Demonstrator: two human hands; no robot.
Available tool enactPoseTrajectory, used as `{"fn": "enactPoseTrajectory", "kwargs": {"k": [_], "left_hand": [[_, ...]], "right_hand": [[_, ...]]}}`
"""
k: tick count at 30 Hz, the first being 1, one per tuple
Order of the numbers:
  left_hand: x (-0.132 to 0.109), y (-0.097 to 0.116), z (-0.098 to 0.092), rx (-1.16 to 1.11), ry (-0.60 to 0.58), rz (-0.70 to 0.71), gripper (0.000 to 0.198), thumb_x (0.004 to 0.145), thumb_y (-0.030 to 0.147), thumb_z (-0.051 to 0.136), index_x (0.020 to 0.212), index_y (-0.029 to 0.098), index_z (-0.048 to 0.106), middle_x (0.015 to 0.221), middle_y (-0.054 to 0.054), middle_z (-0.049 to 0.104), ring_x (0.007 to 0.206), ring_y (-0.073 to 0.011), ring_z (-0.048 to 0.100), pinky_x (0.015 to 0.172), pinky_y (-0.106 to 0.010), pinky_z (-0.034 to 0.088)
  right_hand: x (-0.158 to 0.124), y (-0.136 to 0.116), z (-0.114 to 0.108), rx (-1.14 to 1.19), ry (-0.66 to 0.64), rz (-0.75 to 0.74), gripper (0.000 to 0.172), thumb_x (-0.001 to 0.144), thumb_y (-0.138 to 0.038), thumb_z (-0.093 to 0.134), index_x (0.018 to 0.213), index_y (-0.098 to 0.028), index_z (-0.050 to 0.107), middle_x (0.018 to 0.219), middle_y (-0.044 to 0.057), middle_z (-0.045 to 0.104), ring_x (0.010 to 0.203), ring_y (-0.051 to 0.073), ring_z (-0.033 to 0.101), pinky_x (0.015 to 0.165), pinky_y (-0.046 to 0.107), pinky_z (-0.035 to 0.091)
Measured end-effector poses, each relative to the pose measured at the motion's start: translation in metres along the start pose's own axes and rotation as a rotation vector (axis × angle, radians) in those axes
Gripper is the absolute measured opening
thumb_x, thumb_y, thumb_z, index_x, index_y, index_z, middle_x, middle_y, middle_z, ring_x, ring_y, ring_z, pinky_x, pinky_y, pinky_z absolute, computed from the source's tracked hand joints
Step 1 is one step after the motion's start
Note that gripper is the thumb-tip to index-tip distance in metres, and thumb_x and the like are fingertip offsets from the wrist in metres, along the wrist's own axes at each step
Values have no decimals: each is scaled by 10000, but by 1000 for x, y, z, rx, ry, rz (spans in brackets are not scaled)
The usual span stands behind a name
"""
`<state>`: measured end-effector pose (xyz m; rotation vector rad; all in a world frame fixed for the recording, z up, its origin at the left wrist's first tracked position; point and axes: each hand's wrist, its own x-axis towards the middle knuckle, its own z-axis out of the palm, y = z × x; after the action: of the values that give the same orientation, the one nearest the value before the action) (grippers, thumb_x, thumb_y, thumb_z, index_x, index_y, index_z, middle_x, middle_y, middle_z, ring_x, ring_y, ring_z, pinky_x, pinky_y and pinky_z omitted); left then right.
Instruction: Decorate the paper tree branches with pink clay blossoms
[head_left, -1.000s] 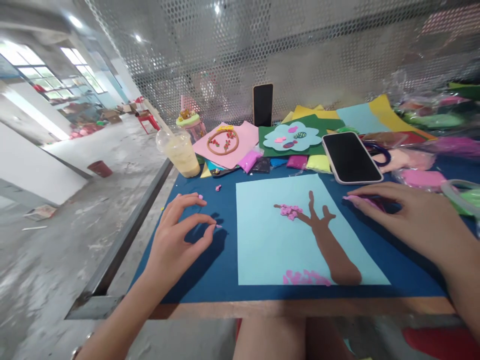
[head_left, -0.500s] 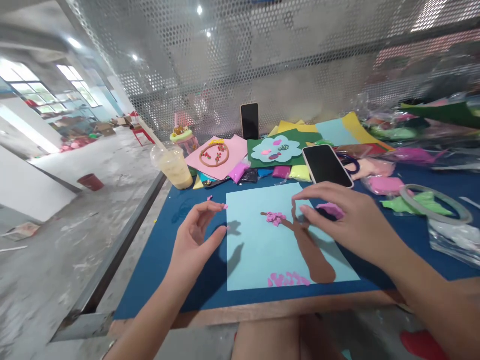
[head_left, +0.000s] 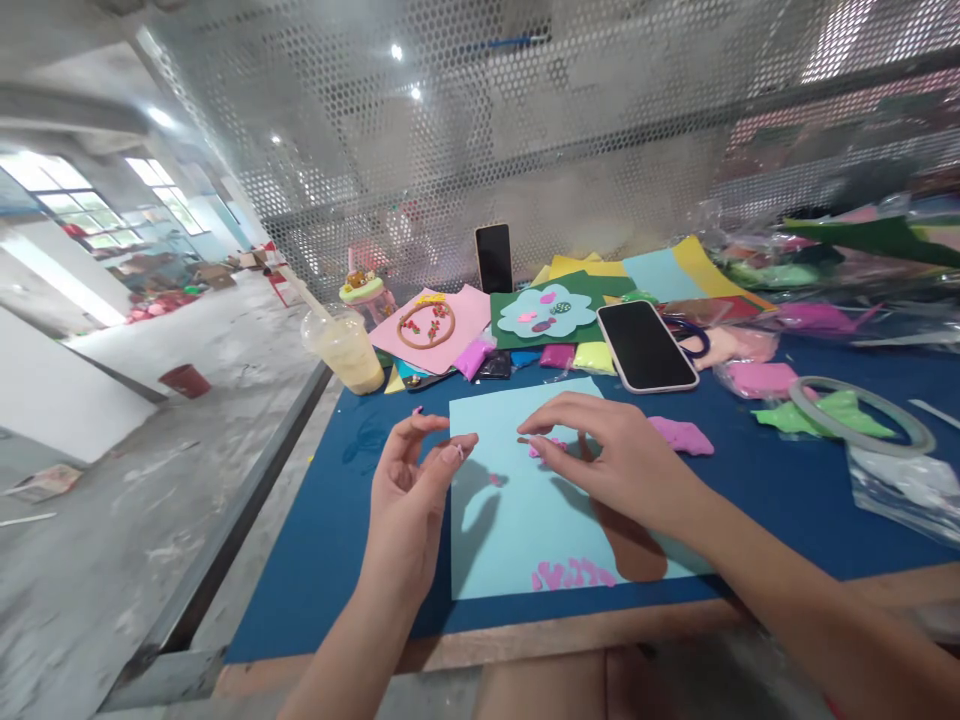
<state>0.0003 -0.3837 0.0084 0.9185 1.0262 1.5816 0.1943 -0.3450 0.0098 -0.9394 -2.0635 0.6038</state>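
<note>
Light blue paper (head_left: 510, 545) lies on the dark blue desk (head_left: 322, 560), its brown tree (head_left: 637, 545) partly hidden by the right hand (head_left: 622, 455) and pink clay pieces (head_left: 574, 574) along its lower edge. That hand's grip is narrow above the branch tip; whether it holds anything, I cannot tell. The left hand (head_left: 411, 485) pinches a small pink bit (head_left: 460, 453). Beyond the paper rests a white-edged smartphone (head_left: 649, 346).
</note>
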Motion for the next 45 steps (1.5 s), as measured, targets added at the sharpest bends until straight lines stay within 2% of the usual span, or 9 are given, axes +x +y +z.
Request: {"fn": "enactPoseTrajectory", "kwargs": {"k": [8,13,19,23,27,34,40,45], "left_hand": [[3,0,-3,-35,59,-31,235,642,197,783,825,227,638,967,30,541,840,-117,651,828,-214,512],[4,-1,-6,-42,33,-73,245,648,205,778,842,227,631,964,25,564,884,-137,646,847,-233,508],[4,-6,-8,-35,-9,-76,236,662,222,763,857,233,630,973,12,588,949,-154,621,894,-272,489],[3,-6,-7,16,-11,-14,261,650,218,773,863,230,622,968,12,584,956,-146,603,850,-238,483],[3,-7,-6,182,-12,101,254,672,205,756,875,222,603,972,-3,578,961,-148,585,833,-240,479],[4,-10,-4,419,-5,279,205,678,201,710,836,204,580,920,-26,577,977,-174,571,875,-294,471],[4,-11,-5,443,-29,307,187,703,195,691,851,211,578,935,-26,573,1003,-176,561,880,-290,466],[5,-7,-10,428,-48,293,178,724,211,690,865,218,582,947,-31,575,1095,-192,520,902,-287,450]], "right_hand": [[1,4,5,-39,-42,14,160,840,-155,531,885,-213,674,939,42,681,798,161,628,644,247,499],[2,2,6,-39,-84,-8,157,835,-161,543,890,-210,682,928,37,687,822,166,623,704,270,499],[6,-14,16,179,-117,123,149,839,-245,557,898,-227,693,924,28,703,790,166,645,716,282,521],[4,-22,30,204,-90,173,171,820,-251,582,931,-268,712,921,21,714,797,191,655,751,336,528],[-1,-25,38,211,-107,189,248,826,-256,581,1034,-312,702,902,23,719,812,217,654,745,374,531],[-3,-30,39,342,-193,244,346,814,-175,532,1117,-257,676,881,17,698,767,167,645,715,309,529],[-4,-26,41,393,-189,270,365,803,-169,538,1134,-251,669,947,26,704,830,179,656,734,316,540],[-6,-17,43,350,-169,253,345,791,-184,568,1073,-339,692,880,-2,724,809,206,663,759,383,537]]}}
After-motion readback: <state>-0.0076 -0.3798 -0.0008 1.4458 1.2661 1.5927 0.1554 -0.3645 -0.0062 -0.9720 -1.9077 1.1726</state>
